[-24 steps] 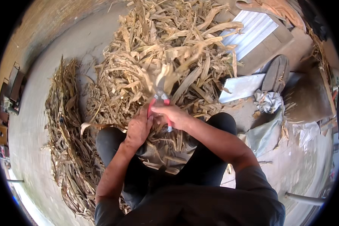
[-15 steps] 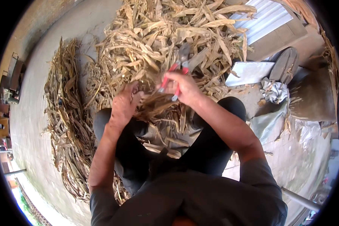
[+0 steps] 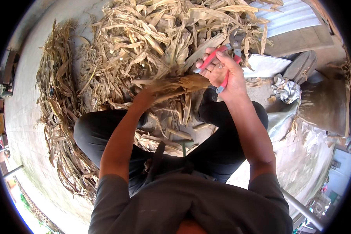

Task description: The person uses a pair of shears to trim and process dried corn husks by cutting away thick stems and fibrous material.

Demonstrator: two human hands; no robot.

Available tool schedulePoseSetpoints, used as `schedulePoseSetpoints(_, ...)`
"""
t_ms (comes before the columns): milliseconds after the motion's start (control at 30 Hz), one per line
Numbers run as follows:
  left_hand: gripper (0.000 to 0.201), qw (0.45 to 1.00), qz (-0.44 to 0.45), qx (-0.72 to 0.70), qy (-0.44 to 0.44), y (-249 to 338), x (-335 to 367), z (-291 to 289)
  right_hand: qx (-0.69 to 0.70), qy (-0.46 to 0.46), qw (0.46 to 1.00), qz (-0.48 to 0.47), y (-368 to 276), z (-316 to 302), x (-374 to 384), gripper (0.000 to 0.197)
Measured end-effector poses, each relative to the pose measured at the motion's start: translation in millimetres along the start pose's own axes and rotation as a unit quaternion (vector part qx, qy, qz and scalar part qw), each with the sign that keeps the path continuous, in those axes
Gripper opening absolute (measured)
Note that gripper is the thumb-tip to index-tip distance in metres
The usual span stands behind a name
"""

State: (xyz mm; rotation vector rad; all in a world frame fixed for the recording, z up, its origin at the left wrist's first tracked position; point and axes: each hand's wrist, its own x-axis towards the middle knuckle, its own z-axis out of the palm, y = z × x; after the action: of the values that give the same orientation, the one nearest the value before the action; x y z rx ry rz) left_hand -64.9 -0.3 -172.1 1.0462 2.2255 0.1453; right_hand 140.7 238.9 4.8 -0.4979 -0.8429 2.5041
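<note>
In my right hand (image 3: 229, 74) is a pair of red-handled shears (image 3: 225, 80), its grey head pointing up and away from me. The fingers curl around one handle, palm partly turned upward. My left hand (image 3: 144, 100), smeared by motion, grips the near left end of a bunch of dry brown corn leaves (image 3: 183, 85). That bunch stretches rightward between my knees, toward the right hand. Just beyond both hands lies a large heap of pale dry corn leaves (image 3: 152, 31).
A long row of darker dry leaves (image 3: 60, 89) lies along my left. To the right are a white board (image 3: 263, 70), a dark shoe-sole-shaped piece (image 3: 300, 67), crumpled silvery wrapping (image 3: 286, 89) and a brown panel (image 3: 325, 103). A corrugated sheet (image 3: 286, 19) lies at the far right.
My right hand with the shears has moved right and up, its palm turning upward. The left hand has shifted slightly right, and the brown bunch now stretches out between the hands. My left knee has swung outward.
</note>
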Motion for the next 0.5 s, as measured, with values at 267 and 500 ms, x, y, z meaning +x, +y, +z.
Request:
schedulePoseSetpoints(267, 0.049, 0.99, -0.039, 0.105, -0.084, -37, 29, 57, -0.002, 0.028, 1.0, -0.001, -3, -2, -4, 0.02)
schedulePoseSetpoints(500, 0.032, 0.988, 0.055, 0.143, -0.004, -38, 42, 32, -0.094, 0.031, 0.995, 0.028, -1, -3, -6, 0.019)
